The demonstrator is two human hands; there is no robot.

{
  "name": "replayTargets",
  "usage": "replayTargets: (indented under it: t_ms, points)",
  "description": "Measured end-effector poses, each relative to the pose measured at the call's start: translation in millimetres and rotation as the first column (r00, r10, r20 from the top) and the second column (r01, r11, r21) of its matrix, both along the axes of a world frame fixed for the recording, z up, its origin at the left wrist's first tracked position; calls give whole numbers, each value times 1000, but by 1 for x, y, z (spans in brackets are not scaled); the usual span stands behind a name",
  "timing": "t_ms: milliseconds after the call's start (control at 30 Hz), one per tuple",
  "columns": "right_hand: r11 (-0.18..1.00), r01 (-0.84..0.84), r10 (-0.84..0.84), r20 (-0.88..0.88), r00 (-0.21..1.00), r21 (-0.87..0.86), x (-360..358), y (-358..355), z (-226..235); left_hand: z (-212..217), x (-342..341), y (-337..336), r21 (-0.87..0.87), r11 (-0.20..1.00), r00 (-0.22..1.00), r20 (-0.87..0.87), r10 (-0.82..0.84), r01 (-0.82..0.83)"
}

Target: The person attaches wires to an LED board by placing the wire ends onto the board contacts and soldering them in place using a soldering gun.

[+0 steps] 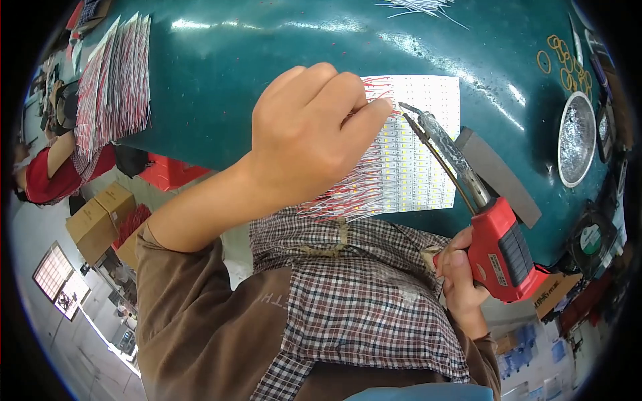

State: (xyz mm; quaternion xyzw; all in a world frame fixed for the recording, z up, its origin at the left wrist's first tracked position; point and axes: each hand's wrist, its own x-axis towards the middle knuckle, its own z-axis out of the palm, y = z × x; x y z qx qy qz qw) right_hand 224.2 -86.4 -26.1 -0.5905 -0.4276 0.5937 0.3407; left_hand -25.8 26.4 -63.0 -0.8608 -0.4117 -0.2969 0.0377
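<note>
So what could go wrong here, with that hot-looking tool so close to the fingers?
The soldering iron tip sits right beside the left hand, whose fingertips pinch a wire at the LED strip panel; a small slip might burn a finger. The many thin red and white wires lie close together, so the tip could perhaps touch or melt a neighbouring one. The right hand grips the iron's red handle far back, which may make the tip less steady.

Teal bench (267,47) – LED strip panel (418,144) w/ wires, grey block (498,177), round tin (576,138)
</note>
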Motion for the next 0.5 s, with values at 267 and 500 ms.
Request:
replayTargets:
  t_ms: [267,500]
  points:
    - [999,-13,12,-41,999,-35,-1,3,1,1,1,-1,14,1000,999,-42,14,-13]
    - [999,-12,11,-41,999,-40,-2,2,0,3,3,-2,7,1000,997,-76,26,-26]
